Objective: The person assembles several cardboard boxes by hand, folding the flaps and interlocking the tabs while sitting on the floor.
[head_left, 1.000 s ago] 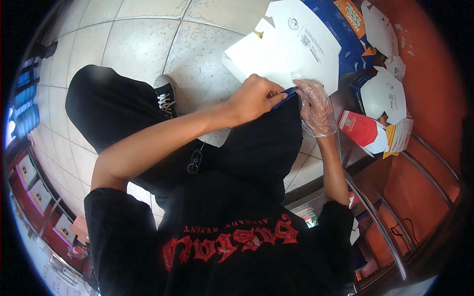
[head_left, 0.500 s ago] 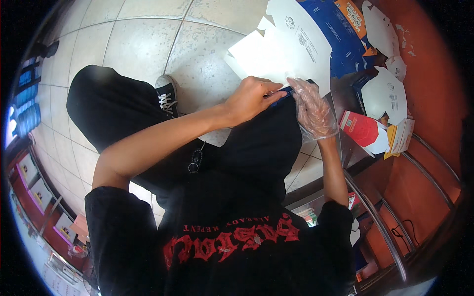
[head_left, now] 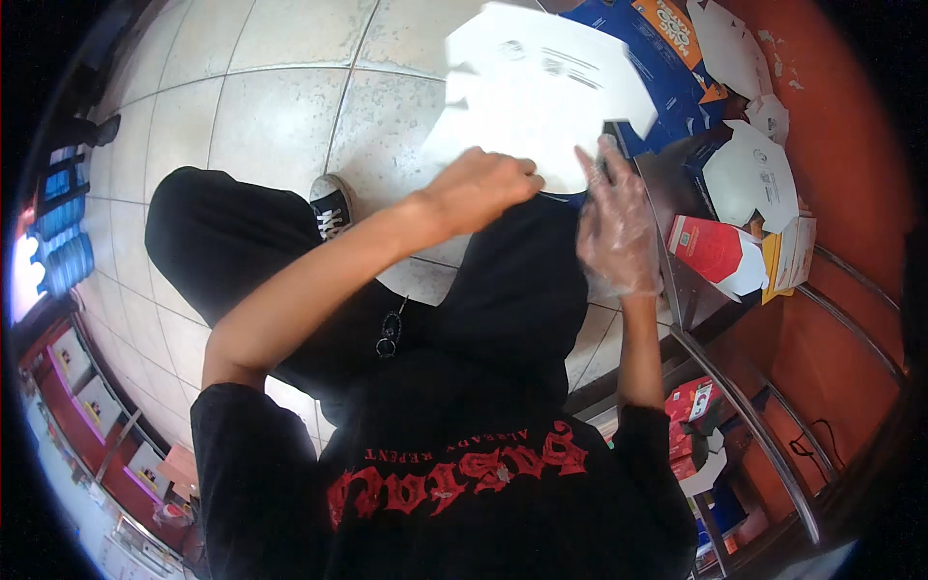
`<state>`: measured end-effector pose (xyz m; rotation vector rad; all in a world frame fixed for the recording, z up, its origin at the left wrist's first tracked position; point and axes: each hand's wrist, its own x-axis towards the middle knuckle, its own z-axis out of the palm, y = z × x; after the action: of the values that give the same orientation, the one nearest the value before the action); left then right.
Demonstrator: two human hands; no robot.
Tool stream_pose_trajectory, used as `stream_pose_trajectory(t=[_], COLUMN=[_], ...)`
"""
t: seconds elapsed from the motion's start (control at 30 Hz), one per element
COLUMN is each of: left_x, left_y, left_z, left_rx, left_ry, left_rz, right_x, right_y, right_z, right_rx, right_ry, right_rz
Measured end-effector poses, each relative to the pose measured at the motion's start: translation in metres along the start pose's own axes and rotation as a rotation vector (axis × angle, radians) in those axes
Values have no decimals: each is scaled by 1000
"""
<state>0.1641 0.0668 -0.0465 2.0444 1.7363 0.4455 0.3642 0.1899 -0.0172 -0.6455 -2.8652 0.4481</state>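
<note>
The flat white carton blank [head_left: 541, 92] is pinched by the bare left hand [head_left: 478, 188] and gloved right hand [head_left: 614, 227]; creases should be folded squarely.

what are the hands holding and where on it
Both hold a flat white carton blank by its lower edge: bare left hand left of the gloved right hand.

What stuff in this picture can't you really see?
- Left hand: its fingers curl under the white flat carton they grip, so their tips are hidden in the head view.
- Right hand: a clear plastic glove blurs its fingers against the carton's edge.
- Carton's lower part: covered by both hands and the black trouser leg.
- Red boxes on the low shelf: half hidden behind the metal rail, too small to count.
</note>
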Motion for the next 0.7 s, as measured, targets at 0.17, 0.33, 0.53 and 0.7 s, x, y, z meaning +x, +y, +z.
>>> stream_pose_trajectory(t=[0.17, 0.33, 0.53, 0.7], left_x=[0, -16, -12, 0], left_y=[12, -3, 8, 2], left_z=[-2, -20, 0, 0], left_rx=[-381, -125, 238, 287], left_ry=[-207, -382, -198, -70], left_rz=[-58, 30, 118, 154], right_x=[-24, -27, 6, 22], right_y=[8, 100, 155, 103], right_z=[22, 29, 36, 15], right_rx=[20, 200, 573, 147], right_ry=[-56, 121, 68, 53], right_rz=[-68, -202, -287, -233])
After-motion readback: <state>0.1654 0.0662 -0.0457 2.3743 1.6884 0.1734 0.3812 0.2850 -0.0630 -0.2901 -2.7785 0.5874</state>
